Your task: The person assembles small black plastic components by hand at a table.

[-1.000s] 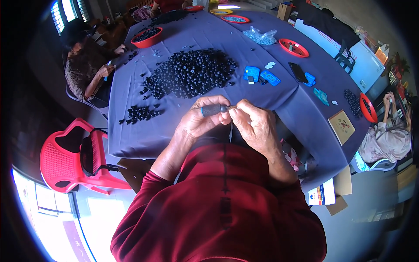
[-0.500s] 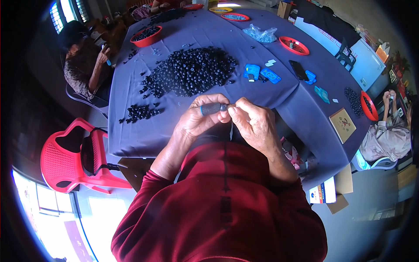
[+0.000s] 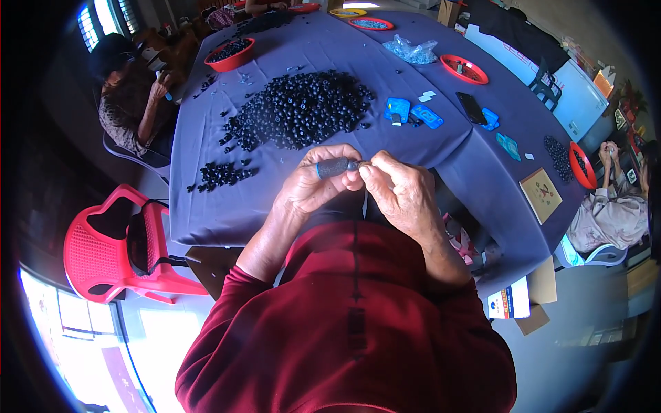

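Observation:
In front of my chest both hands meet over the table's near edge. On a digit of my left hand (image 3: 306,180) is a dark grey sleeve, like a finger cot, with a blue rim (image 3: 332,168). At its tip that hand pinches a small dark rounded piece (image 3: 353,165). My right hand (image 3: 403,189) is closed against the same spot, thumb and finger pressed together; what lies between them is too small to make out. Beyond my hands spreads a large heap of small black round parts (image 3: 296,110), with a smaller cluster (image 3: 220,176) to the left.
The table wears a grey cloth (image 3: 406,148). Blue packets (image 3: 427,117), a black phone (image 3: 471,109), a clear plastic bag (image 3: 411,50) and red bowls (image 3: 231,55) lie on it. A red chair (image 3: 103,241) stands left. Other people sit on both sides and at the far end.
My hands stay joined in nearly the same place, with only slight finger movement. At the right, the other person's hands have come closer together.

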`<state>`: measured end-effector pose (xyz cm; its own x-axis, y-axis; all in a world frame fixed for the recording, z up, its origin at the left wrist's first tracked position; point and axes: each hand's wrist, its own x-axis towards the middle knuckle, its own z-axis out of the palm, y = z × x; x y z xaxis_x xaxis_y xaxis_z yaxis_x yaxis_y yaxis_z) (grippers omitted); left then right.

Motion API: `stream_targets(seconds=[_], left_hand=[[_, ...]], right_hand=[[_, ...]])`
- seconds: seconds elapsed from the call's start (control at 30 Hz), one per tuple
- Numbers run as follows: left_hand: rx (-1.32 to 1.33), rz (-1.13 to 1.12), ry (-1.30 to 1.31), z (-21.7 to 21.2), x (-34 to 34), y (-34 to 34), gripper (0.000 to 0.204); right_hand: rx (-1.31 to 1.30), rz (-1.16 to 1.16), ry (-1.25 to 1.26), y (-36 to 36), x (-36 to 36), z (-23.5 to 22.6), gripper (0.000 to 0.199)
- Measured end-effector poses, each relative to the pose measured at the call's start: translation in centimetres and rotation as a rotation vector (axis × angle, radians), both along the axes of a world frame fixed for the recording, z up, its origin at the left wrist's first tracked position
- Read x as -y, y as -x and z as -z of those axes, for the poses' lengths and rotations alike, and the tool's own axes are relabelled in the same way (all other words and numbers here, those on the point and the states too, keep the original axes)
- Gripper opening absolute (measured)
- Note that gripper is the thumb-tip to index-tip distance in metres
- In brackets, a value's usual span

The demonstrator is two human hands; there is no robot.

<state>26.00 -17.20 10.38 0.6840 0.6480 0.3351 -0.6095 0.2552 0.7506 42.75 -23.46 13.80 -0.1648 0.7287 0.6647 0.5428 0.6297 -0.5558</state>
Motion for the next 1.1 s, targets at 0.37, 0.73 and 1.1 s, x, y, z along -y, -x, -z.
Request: stream_targets(seconds=[0.37, 0.73, 1.1], left_hand=[[0.15, 0.033, 0.12, 0.1, 0.7, -0.3, 0.032], [0.166, 0.034, 0.164, 0.3, 0.6, -0.3, 0.028], [0.251, 0.183, 0.163, -0.5, 1.1, -0.1, 0.024]], right_hand=[[-0.001, -0.011, -0.04, 0.3, -0.7, 1.2, 0.021], [0.024, -0.056, -0.042, 0.9, -0.6, 1.4, 0.018], [-0.099, -0.103, -0.036, 0.8, 0.5, 0.5, 0.017]])
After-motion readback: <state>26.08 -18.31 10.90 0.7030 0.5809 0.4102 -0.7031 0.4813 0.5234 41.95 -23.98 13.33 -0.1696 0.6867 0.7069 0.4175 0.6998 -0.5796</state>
